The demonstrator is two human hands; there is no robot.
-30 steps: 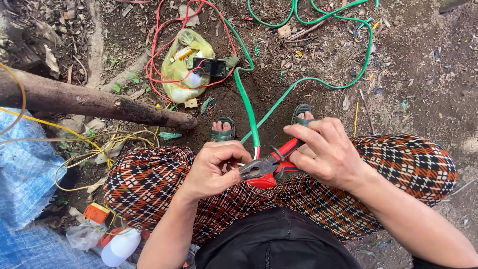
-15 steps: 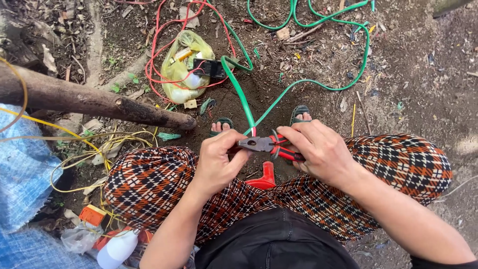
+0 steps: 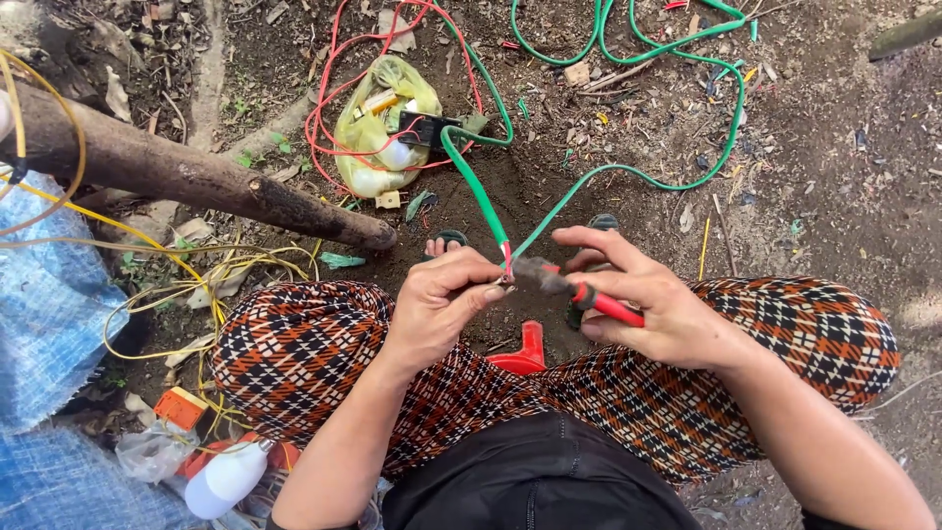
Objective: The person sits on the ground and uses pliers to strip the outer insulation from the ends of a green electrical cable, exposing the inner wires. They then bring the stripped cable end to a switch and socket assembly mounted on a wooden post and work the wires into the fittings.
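My left hand pinches the cut end of a thick green cable just above my knees. In my right hand are red-handled pliers, their dark jaws closed on the cable's tip beside my left fingers. The cable runs up over the dirt toward a yellow plastic bag. A thinner green wire loops away to the upper right. I squat in checked orange and black trousers.
A brown branch lies across the left. Red wire circles the bag, yellow wires tangle at left. A blue tarp, a white bottle and a red plastic piece lie near my legs.
Both hands have risen a little with the cable end. The pliers turned from a slant to nearly level, and their jaws now bite the cable's tip.
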